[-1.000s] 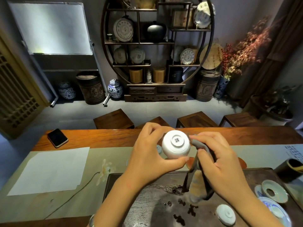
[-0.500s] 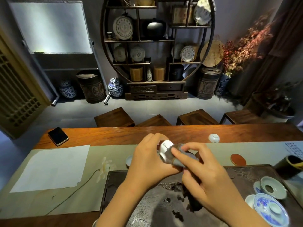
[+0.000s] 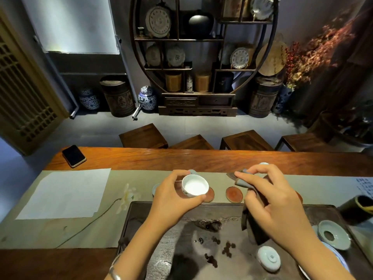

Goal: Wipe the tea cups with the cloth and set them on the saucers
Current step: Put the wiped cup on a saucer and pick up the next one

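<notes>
No readable text or labels.

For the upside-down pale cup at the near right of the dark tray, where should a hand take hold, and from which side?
Take the upside-down cup from above, with fingers around its flared side wall just below the raised foot ring. Its mouth faces down on the tray, so no rim is free to pinch, and its top is unobstructed.
</notes>
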